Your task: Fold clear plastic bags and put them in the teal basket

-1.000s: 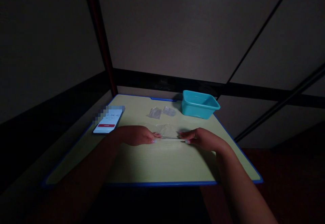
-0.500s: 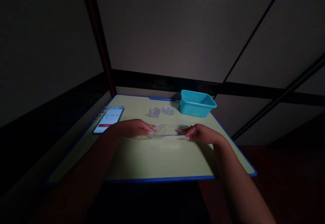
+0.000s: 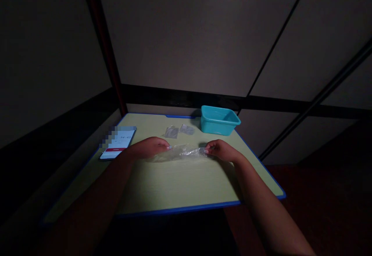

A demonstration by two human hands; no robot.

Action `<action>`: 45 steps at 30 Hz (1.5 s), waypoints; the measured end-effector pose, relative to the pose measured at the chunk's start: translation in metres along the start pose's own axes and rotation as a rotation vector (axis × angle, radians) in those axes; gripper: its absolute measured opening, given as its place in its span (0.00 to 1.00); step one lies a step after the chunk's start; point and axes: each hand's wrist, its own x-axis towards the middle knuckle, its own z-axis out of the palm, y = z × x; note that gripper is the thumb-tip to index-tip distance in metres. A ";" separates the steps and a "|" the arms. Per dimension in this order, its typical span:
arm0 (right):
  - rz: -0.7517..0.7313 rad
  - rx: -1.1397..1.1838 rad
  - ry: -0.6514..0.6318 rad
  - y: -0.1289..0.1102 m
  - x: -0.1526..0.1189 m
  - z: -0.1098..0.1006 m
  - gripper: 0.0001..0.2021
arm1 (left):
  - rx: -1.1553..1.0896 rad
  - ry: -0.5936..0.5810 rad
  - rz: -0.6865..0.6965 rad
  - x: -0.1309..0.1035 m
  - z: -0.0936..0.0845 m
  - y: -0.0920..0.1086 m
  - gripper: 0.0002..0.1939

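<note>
A clear plastic bag point(image 3: 186, 152) is stretched sideways between my two hands, low over the table. My left hand point(image 3: 152, 146) pinches its left end between thumb and fingers. At the other end, my right hand point(image 3: 220, 150) is closed on the plastic with its fingers curled. The bag is thin, see-through and creased, with bright glints near its right half. Beyond it lie two small flat clear packets, a left packet point(image 3: 171, 132) and a right packet point(image 3: 186, 129), side by side on the table.
The pale table point(image 3: 174, 190) has a blue edge. A turquoise plastic basket point(image 3: 219, 126) stands at its back right. A phone point(image 3: 119, 143) with a lit screen lies at the left, near my left forearm. Dark panelled walls point(image 3: 180, 35) rise behind the table.
The bag's near edge, earlier a straight folded strip, now looks crumpled and glossy. My right hand's fingers have curled in more. The whole view has shifted slightly.
</note>
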 end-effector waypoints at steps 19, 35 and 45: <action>0.029 0.042 0.052 -0.004 0.004 0.005 0.14 | 0.016 -0.007 0.058 0.010 0.025 0.013 0.13; 0.011 0.056 0.058 -0.005 0.003 0.003 0.15 | -0.343 -0.118 0.053 0.008 0.030 0.010 0.08; 0.016 0.057 0.061 -0.009 0.001 0.001 0.17 | -0.407 -0.057 -0.018 0.003 0.029 0.017 0.10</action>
